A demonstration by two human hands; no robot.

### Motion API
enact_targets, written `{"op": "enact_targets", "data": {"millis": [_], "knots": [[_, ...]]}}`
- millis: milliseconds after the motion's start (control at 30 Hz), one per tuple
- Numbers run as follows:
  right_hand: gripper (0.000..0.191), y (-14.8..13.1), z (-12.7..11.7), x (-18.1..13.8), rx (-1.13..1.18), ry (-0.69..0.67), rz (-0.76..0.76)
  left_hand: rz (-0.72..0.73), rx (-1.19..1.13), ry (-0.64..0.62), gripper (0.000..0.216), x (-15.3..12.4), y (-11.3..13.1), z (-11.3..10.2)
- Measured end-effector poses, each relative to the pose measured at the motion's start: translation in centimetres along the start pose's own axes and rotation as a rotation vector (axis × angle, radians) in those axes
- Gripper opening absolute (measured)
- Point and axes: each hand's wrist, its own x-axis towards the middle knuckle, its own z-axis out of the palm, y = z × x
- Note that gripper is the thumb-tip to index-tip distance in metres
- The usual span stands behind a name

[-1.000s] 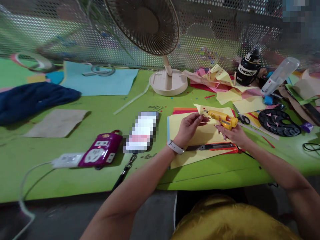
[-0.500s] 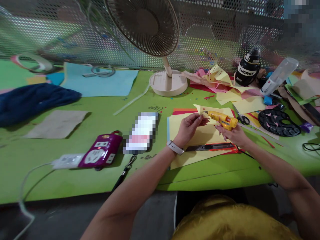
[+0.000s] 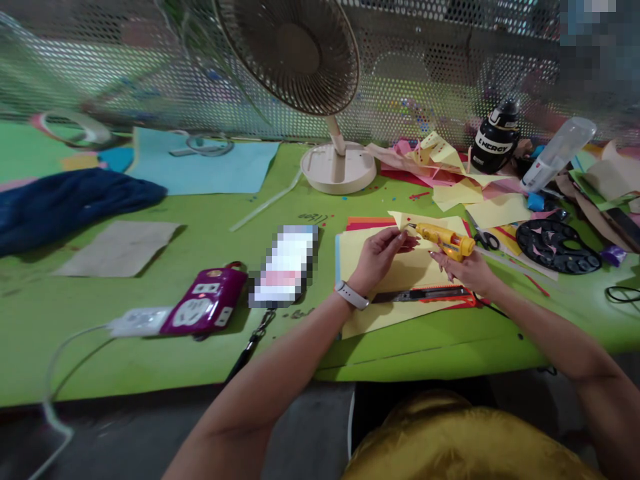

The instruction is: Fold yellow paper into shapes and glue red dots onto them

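Gripped in the right hand, a yellow plastic glue gun hung above a flat yellow paper sheet; what the pinching left hand held was unclear. Smooth green tabletop skirted the sheet's near edge.

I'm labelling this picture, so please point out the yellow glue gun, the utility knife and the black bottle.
Yellow glue gun (image 3: pixel 443 238): head view, middle of its body.
Utility knife (image 3: pixel 433 294): head view, its dark middle.
Black bottle (image 3: pixel 495 142): head view, its white label.
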Motion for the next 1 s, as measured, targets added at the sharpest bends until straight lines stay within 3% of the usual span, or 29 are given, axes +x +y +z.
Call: {"op": "enact_targets", "data": {"millis": [600, 1000], "knots": [[0.042, 0.15, 0.18, -0.06, 0.012, 0.025, 0.061, 0.006, 0.001, 0.001, 0.047, 0.00, -0.03, -0.04], [0.041, 0.42, 0.00, 0.00, -0.061, 0.026, 0.010, 0.036, 0.013, -0.007, 0.049, 0.20, -0.41, -0.16]]}}
